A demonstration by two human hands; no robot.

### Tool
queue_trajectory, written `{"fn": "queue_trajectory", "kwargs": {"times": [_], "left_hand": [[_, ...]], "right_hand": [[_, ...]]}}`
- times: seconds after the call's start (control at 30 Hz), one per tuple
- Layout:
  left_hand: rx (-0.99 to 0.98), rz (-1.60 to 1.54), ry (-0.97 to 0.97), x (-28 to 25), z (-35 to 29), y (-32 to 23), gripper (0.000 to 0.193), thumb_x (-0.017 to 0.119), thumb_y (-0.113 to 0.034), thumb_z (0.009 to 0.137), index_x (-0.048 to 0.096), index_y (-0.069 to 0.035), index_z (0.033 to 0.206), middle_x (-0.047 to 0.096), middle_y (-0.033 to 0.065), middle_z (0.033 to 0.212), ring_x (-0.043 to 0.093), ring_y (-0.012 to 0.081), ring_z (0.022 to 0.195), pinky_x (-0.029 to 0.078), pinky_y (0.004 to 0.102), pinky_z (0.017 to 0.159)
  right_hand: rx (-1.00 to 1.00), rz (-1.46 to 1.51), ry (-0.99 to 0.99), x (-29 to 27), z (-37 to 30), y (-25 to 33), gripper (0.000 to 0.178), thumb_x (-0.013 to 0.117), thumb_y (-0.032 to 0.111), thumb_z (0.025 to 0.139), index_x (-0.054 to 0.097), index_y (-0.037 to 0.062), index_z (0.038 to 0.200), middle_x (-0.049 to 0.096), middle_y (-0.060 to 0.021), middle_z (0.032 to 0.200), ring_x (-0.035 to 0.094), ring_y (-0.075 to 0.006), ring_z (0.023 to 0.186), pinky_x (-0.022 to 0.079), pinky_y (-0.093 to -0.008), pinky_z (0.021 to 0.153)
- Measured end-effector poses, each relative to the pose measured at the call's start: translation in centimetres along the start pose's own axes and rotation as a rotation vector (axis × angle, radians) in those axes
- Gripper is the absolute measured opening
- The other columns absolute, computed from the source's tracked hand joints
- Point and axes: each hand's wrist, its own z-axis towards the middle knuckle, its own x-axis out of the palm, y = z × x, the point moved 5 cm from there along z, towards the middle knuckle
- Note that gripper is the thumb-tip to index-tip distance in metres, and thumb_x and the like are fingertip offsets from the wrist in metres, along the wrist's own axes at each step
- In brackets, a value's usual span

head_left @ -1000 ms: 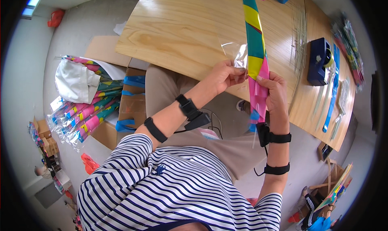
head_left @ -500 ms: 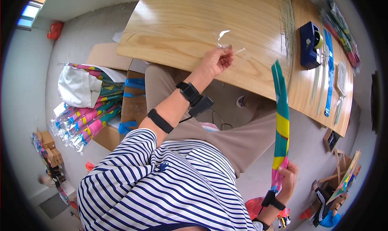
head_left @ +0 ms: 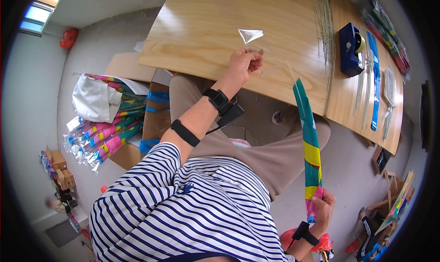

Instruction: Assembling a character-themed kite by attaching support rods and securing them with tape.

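Above the near part of the wooden table (head_left: 201, 28), my left hand (head_left: 246, 65) is closed in a pinch on a thin clear plastic sleeve (head_left: 250, 35), whose glossy end catches the light. Most of the sleeve is too transparent to make out. At the lower right, my right hand (head_left: 324, 205) grips the pink lower end of a long folded fabric bundle (head_left: 311, 142) in green, yellow and pink. The bundle stands nearly upright beside my leg, and a thin pale rod pokes out of its pointed top.
A blue tape dispenser (head_left: 351, 50) stands at the table's right, with thin rods (head_left: 324, 32) and a blue strip (head_left: 375, 83) close by. Wrapped colourful bundles (head_left: 107, 140) and a white cloth (head_left: 94, 99) lie by a cardboard box (head_left: 153, 108) at left. More bundles (head_left: 387, 37) rest far right.
The fabric bundle has tipped left with my right hand, and its rod now shows at the top. My left hand has shifted slightly, and the plastic's end has spread into a triangle.
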Motion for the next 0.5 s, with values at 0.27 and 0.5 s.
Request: {"fn": "queue_trajectory", "kwargs": {"times": [0.27, 0.5], "left_hand": [[0.104, 0.133, 0.040, 0.8, -1.2, 0.2, 0.019, 0.077, -0.005, 0.075, 0.060, -0.004, 0.082, 0.067, 0.0084, 0.073, 0.063, 0.0158, 0.058, 0.052, 0.0274, 0.055], [0.115, 0.133, 0.012, 0.2, -1.1, 0.1, 0.018, 0.077, -0.005, 0.076, 0.061, -0.005, 0.082, 0.067, 0.0086, 0.073, 0.063, 0.0153, 0.058, 0.053, 0.0266, 0.055]], "right_hand": [[0.058, -0.088, 0.015, 2.5, 1.2, 0.2, 0.011, 0.062, -0.002, 0.067, 0.066, -0.0037, 0.078, 0.063, -0.0021, 0.069, 0.055, -0.0081, 0.058, 0.044, -0.0229, 0.056], [0.071, -0.060, 0.087, 2.6, 1.4, 0.5, 0.012, 0.063, -0.002, 0.067, 0.067, -0.0046, 0.078, 0.063, -0.0029, 0.067, 0.055, -0.0091, 0.054, 0.045, -0.0231, 0.053]]}}
